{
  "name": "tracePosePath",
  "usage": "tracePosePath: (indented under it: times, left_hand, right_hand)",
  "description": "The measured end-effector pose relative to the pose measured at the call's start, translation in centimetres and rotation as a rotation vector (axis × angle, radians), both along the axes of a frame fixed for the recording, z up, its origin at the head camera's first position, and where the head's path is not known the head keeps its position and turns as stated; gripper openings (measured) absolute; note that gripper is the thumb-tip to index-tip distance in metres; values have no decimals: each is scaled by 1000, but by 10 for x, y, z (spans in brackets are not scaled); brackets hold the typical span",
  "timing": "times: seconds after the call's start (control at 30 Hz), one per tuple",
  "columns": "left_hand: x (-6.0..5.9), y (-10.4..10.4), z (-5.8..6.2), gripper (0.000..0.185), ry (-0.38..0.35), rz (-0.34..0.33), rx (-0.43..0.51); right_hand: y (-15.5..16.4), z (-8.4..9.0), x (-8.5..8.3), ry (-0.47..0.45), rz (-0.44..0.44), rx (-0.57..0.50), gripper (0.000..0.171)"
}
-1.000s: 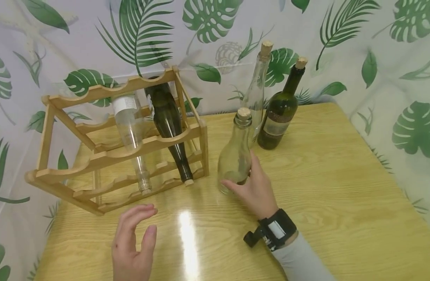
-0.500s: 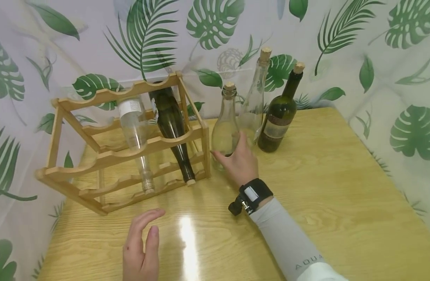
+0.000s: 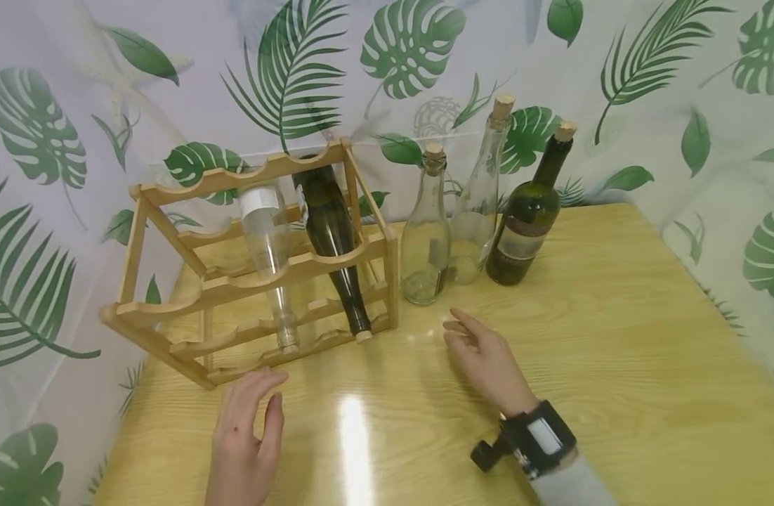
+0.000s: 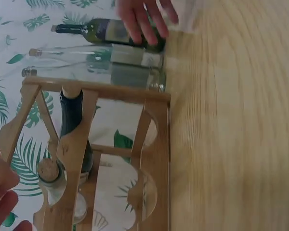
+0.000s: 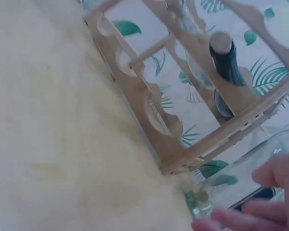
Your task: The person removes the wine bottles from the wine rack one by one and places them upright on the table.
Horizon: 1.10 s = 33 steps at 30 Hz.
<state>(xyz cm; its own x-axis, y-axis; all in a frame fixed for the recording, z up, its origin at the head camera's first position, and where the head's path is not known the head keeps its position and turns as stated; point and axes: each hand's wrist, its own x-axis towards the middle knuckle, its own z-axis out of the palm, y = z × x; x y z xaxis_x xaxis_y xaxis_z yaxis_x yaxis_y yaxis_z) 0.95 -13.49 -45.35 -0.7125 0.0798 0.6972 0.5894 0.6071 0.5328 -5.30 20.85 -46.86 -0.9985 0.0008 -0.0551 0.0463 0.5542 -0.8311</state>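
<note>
A clear, corked, round-bodied bottle point(image 3: 425, 260) stands upright on the table beside the wooden wine rack point(image 3: 392, 281). My right hand point(image 3: 491, 369) is just in front of it, apart from the glass, fingers loosely bent and holding nothing. In the right wrist view, fingers point(image 5: 250, 219) show near the bottle's base. My left hand point(image 3: 244, 439) hovers before the rack's front left, thumb and fingers parted with nothing between them. On the rack's upper tier lie a clear bottle point(image 3: 263, 232) and a dark green bottle point(image 3: 330, 225), corked necks tilted down toward me.
Behind the round-bodied bottle stands a taller clear bottle point(image 3: 478, 211) with a cork. To its right is a dark green wine bottle point(image 3: 522, 232), labelled and corked. A leaf-patterned backdrop point(image 3: 387, 105) rises behind the wooden table point(image 3: 614, 351).
My right hand moved the round-bodied bottle back beside the rack, let go of it and drew back toward me. My left hand has stayed in front of the rack.
</note>
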Motion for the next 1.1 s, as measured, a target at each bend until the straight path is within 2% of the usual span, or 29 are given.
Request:
tracePosePath:
  times: [0.03,0.13,0.2,0.27,0.37,0.43,0.5,0.57,0.63,0.77,0.87,0.97,1.1]
  left_hand:
    - [-6,-6,2,40,24,8,-35]
    - [-28,-22,14,51,12,40,-161]
    - [-46,-25,23,63,-40,46,-260]
    - [-63,-26,30,74,-110,52,-361]
    - [-85,-28,33,89,-177,37,-475]
    - [-94,-30,31,93,-225,28,-506]
    - [-100,-30,27,92,-257,20,-487]
    - [-103,-28,19,87,-253,40,-435]
    - [-102,-24,9,79,-194,55,-378]
    - [-98,-13,-13,50,57,57,-332]
    - [-92,-8,-25,33,220,8,-311]
    - [-86,-7,-28,24,331,-77,-263]
    - [-79,-1,-23,15,459,-195,-201]
  right_hand:
    - [3,-2,15,-8,36,-38,55]
    - [7,-8,54,-33,102,-150,47]
    - [10,-10,78,-36,118,-216,45]
    - [10,-13,97,-3,133,-240,42]
    - [5,-21,113,67,136,-243,37]
    - [-1,-26,119,100,114,-247,35]
    - [-6,-29,121,114,72,-284,33]
    - [-10,-28,122,130,38,-313,31]
    - [-12,-27,122,158,20,-326,30]
    - [-14,-24,120,223,50,-314,30]
    - [-16,-21,121,255,94,-306,30]
    - [-18,-19,123,275,105,-307,31]
    - [-16,-19,127,272,79,-326,29]
